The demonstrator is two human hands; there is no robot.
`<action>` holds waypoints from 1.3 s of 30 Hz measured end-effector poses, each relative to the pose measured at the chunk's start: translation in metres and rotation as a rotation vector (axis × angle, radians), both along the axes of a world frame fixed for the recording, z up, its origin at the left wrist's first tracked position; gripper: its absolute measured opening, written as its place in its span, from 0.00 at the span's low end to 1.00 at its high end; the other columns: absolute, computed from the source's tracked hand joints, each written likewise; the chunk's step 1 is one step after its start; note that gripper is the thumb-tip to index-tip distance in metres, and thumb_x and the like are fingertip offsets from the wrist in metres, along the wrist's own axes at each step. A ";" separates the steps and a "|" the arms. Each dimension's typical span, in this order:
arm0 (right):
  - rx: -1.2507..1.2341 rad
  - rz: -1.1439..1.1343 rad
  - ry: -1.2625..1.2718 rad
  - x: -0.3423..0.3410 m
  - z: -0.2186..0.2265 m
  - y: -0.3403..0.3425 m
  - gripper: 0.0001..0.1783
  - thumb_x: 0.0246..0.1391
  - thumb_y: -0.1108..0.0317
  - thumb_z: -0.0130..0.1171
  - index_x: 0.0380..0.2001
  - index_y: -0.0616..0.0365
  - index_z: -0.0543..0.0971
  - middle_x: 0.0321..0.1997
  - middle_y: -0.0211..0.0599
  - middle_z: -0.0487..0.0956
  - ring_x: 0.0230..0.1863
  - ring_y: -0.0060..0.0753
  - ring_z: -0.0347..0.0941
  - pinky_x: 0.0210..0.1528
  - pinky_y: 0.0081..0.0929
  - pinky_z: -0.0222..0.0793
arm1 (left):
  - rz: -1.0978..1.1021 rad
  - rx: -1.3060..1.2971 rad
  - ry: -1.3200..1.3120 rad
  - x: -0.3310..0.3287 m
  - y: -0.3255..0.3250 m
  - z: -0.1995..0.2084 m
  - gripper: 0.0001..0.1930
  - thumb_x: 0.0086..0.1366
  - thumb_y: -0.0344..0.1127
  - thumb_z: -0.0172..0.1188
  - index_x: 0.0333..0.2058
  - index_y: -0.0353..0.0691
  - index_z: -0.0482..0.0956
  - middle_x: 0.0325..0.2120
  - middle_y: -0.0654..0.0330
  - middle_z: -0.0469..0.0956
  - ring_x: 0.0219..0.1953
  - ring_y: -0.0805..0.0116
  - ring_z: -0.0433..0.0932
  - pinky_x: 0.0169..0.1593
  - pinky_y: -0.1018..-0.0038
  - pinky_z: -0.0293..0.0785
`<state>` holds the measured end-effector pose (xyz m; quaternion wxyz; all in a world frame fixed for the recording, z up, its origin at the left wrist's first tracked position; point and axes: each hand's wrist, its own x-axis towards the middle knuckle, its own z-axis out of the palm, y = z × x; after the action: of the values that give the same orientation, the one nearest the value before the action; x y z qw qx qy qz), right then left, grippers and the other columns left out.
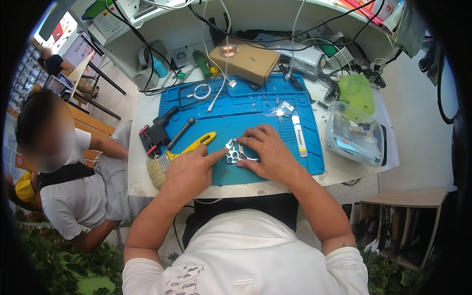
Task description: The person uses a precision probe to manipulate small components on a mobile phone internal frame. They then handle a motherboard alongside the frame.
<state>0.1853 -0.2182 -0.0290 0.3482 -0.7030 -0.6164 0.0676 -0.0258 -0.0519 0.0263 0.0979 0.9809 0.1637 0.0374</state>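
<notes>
A small silver board with round holes, looking like a phone's circuit board (234,151), lies over the blue repair mat (223,171) near its front. My right hand (272,152) grips its right side, thumb at the lower edge and fingers at the upper one. From the left, my left hand (191,169) reaches out its index finger, the tip touching the board's left edge. Its other fingers are bent and hold nothing that I can see. Just beyond the left hand is a yellow-handled tool (200,142), next to a pale bristle brush (156,172).
A black clamp-like holder (158,130) and a dark rod-shaped tool (182,132) lie left. A white strip (299,136) and a clear plastic tub (355,135) are right. Behind stands a cardboard box (244,61) under hanging cables. Another person (73,167) sits close on the left.
</notes>
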 end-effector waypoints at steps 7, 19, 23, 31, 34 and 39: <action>-0.031 -0.011 0.041 0.001 -0.003 -0.001 0.35 0.54 0.55 0.85 0.63 0.58 0.87 0.67 0.43 0.83 0.71 0.56 0.71 0.77 0.49 0.69 | 0.011 0.043 -0.012 0.002 -0.006 -0.006 0.27 0.69 0.29 0.69 0.64 0.66 0.90 0.37 0.59 0.82 0.34 0.54 0.87 0.38 0.57 0.84; -0.040 -0.007 0.053 0.001 -0.003 0.000 0.36 0.54 0.54 0.85 0.63 0.57 0.87 0.68 0.44 0.82 0.73 0.58 0.70 0.78 0.51 0.68 | 0.018 0.035 -0.011 0.003 -0.004 -0.006 0.28 0.68 0.29 0.69 0.64 0.66 0.90 0.36 0.59 0.83 0.34 0.53 0.87 0.38 0.57 0.84; -0.030 -0.013 0.067 0.001 -0.003 0.000 0.36 0.54 0.54 0.85 0.63 0.58 0.87 0.67 0.42 0.83 0.73 0.56 0.70 0.78 0.49 0.69 | 0.008 0.048 -0.055 0.009 -0.004 -0.005 0.27 0.68 0.30 0.69 0.63 0.66 0.91 0.37 0.58 0.84 0.35 0.52 0.88 0.38 0.56 0.85; -0.029 -0.011 0.041 0.001 -0.006 0.000 0.36 0.53 0.53 0.85 0.63 0.56 0.87 0.67 0.43 0.82 0.72 0.56 0.71 0.77 0.50 0.69 | 0.014 0.039 -0.047 0.008 0.000 -0.007 0.26 0.68 0.30 0.69 0.62 0.65 0.91 0.38 0.58 0.85 0.35 0.52 0.88 0.38 0.56 0.85; -0.024 -0.009 0.048 0.003 -0.003 0.000 0.37 0.52 0.54 0.86 0.63 0.56 0.87 0.67 0.44 0.83 0.71 0.57 0.71 0.77 0.51 0.70 | -0.007 0.024 -0.033 0.008 0.001 -0.006 0.27 0.68 0.29 0.68 0.62 0.66 0.91 0.38 0.58 0.85 0.34 0.51 0.88 0.37 0.56 0.85; -0.045 -0.007 0.064 0.004 -0.004 -0.003 0.39 0.54 0.52 0.84 0.66 0.56 0.85 0.68 0.45 0.82 0.71 0.57 0.72 0.78 0.50 0.68 | 0.009 0.013 -0.141 0.014 0.005 -0.016 0.28 0.68 0.26 0.67 0.63 0.66 0.91 0.38 0.56 0.85 0.33 0.51 0.87 0.37 0.57 0.84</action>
<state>0.1890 -0.2216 -0.0335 0.3522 -0.7103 -0.6007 0.1026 -0.0116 -0.0472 0.0104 0.1025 0.9757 0.1605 0.1079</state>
